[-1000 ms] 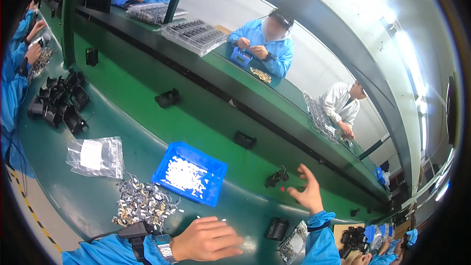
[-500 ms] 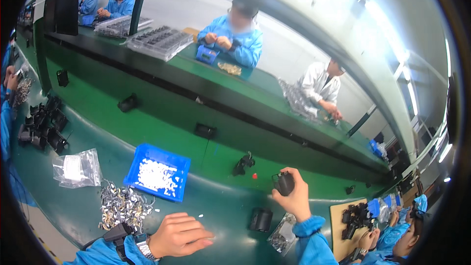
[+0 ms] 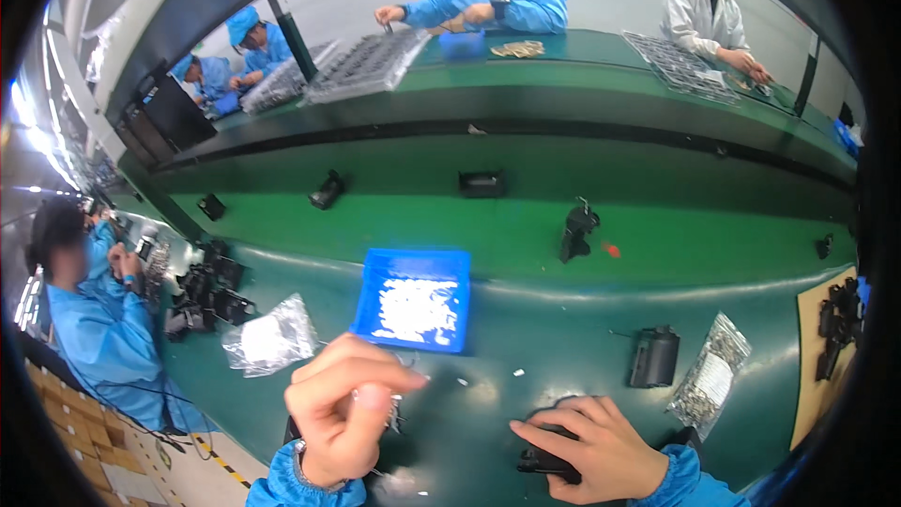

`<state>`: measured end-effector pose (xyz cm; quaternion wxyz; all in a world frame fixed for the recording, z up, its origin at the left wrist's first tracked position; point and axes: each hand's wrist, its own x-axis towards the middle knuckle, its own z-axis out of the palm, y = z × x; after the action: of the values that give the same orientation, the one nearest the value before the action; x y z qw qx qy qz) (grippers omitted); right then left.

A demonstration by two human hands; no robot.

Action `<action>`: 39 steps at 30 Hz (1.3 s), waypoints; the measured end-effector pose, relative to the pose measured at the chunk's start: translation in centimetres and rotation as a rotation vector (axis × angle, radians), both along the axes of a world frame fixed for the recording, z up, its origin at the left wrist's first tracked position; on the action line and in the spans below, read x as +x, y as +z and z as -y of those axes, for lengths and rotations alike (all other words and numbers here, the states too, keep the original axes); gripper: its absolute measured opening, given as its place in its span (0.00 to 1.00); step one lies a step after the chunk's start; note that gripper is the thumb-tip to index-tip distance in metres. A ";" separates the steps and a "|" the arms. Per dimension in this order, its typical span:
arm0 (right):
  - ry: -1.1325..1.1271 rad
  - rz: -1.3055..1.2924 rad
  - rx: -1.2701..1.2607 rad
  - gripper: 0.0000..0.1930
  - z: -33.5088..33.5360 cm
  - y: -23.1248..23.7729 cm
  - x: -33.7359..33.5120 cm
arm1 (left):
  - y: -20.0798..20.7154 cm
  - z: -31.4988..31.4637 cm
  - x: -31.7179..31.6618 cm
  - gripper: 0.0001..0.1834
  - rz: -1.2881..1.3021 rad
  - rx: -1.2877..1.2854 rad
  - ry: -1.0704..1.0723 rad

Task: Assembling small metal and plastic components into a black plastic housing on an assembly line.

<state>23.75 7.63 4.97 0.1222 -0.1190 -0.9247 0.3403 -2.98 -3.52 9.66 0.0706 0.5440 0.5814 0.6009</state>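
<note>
My right hand point(image 3: 601, 446) is wrapped over a black plastic housing point(image 3: 540, 462) low on the green bench, and its palm and fingers cover most of the part. Farther left, my left hand point(image 3: 343, 404) is raised above the bench with its fingers curled in and the thumb bent against them. Whatever it pinches, if anything, is too small to make out. Behind that hand, small metal pieces point(image 3: 396, 416) are mostly hidden. Just beyond it stands a blue tray point(image 3: 369, 293) holding many small white parts. A second black housing point(image 3: 654, 357) stands beyond my right hand.
A clear bag of small parts point(image 3: 710, 376) lies at right, another clear bag point(image 3: 272, 338) at left near piled black housings point(image 3: 202, 291). Several black parts sit on the green belt point(image 3: 413, 216) ahead. Co-workers sit across and at left point(image 3: 99, 319).
The view has swung round. My right hand has brought the black housing down from mid-air to the bench. My left hand has risen, its fingers going from flat to curled.
</note>
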 end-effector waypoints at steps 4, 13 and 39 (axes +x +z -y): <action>-0.006 -0.010 -0.046 0.43 0.2 0.6 0.6 | -0.9 0.9 -3.0 0.04 -0.519 -0.544 -0.026; -0.098 -0.188 -0.089 0.41 0.3 -0.1 0.8 | -4.8 2.4 -2.2 0.09 -0.835 -0.634 0.233; -0.329 -0.446 -0.148 0.04 -0.2 -1.3 1.1 | -3.9 -3.8 6.8 0.13 -0.580 -0.086 -0.419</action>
<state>24.82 7.80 3.69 0.3674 -0.1984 -0.8158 0.4001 3.85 0.30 5.80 0.0471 0.7957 0.4780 0.3691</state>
